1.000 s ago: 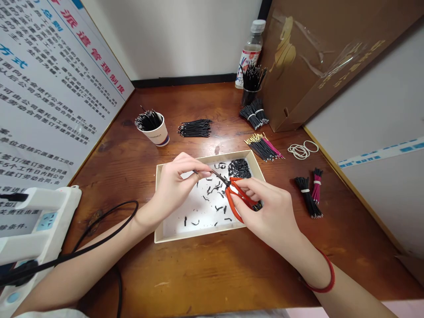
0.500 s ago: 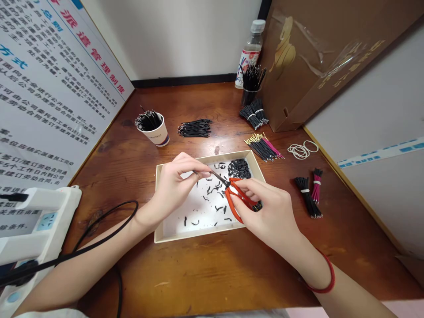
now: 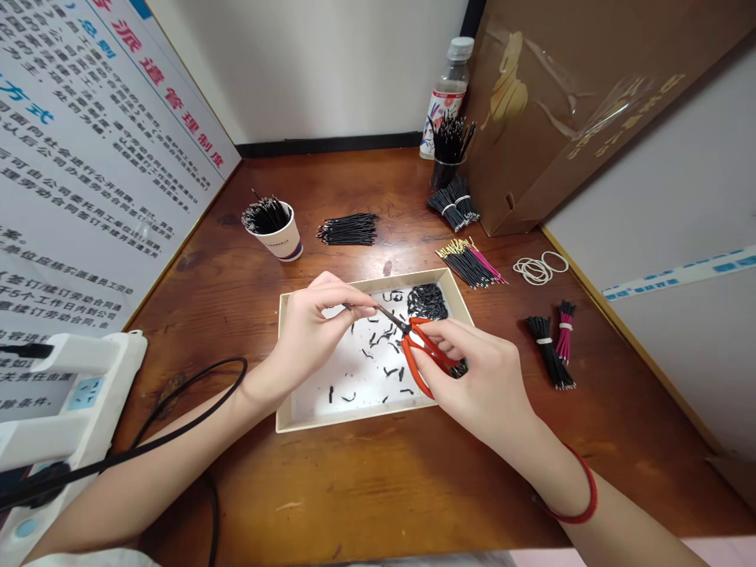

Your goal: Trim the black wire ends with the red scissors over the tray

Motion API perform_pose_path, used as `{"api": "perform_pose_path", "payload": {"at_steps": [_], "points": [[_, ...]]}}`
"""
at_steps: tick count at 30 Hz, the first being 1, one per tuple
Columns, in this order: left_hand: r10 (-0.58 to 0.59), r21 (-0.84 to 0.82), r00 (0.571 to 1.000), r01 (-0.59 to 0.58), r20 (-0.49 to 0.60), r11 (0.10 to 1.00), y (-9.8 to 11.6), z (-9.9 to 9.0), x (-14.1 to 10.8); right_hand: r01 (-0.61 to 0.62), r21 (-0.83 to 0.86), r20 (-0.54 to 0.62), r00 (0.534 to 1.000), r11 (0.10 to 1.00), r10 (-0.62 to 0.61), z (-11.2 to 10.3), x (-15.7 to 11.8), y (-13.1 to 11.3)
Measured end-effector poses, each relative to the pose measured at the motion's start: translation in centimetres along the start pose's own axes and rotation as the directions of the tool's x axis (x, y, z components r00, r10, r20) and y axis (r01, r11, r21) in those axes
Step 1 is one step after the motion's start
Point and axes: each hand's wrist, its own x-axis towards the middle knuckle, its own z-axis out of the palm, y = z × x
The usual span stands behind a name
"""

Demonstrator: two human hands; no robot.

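Pinching a thin, mostly hidden dark strand (image 3: 347,306), the left hand (image 3: 313,319) is closed above the box (image 3: 322,370) — presumably placed to catch clippings (image 3: 390,371) — while red-handled scissors (image 3: 406,329) point leftward, the right hand (image 3: 478,362) curled around their handles, likely for control.

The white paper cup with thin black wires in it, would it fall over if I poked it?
The white paper cup would probably tip if poked near the top, since the thin black wires stick out above its rim. Its thin-looking paper side might squash. Knocked over, it could roll, being round.
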Motion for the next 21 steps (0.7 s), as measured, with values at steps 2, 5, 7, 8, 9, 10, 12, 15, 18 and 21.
{"api": "perform_pose_path", "payload": {"at_steps": [2,5,7,8,9,10,12,15,18,21], "points": [[0.003,0.005,1.0,-0.003,0.004,1.0,-0.02,-0.02,-0.01,-0.004,-0.002,0.001,1.0,1.0,0.004,-0.06,0.02,-0.01],[0.002,0.017,1.0,-0.002,0.009,1.0,-0.03,-0.05,-0.04,-0.005,-0.002,0.001,1.0,1.0,0.005,-0.11,0.03,-0.01],[0.002,0.019,1.0,-0.002,0.011,1.0,-0.02,-0.06,-0.05,-0.001,-0.002,0.001,1.0,1.0,0.001,-0.11,0.0,-0.01],[0.004,0.018,1.0,-0.005,0.011,1.0,-0.01,-0.07,-0.05,0.003,-0.002,-0.001,1.0,1.0,-0.003,-0.1,-0.02,-0.01],[0.006,0.017,1.0,-0.007,0.013,1.0,-0.01,-0.07,-0.05,0.006,-0.003,-0.001,1.0,1.0,-0.006,-0.08,-0.05,0.0],[0.008,0.016,1.0,-0.009,0.015,1.0,-0.01,-0.07,-0.04,0.008,-0.005,-0.001,1.0,1.0,-0.008,-0.06,-0.07,0.01],[0.011,0.019,1.0,-0.011,0.018,1.0,-0.04,-0.08,-0.01,0.012,-0.008,-0.002,1.0,1.0,-0.012,0.0,-0.09,0.05],[0.017,0.034,1.0,-0.018,0.023,0.999,-0.13,-0.09,0.02,0.02,-0.006,-0.003,1.0,1.0,-0.02,0.05,-0.11,0.15],[0.02,0.042,0.999,-0.021,0.032,0.999,-0.19,-0.11,0.03,0.012,0.002,0.011,1.0,1.0,-0.012,0.01,-0.12,0.16],[0.014,0.048,0.999,-0.016,0.037,0.999,-0.18,-0.12,0.0,-0.002,-0.006,0.004,1.0,1.0,0.002,-0.08,-0.07,0.0]]}}
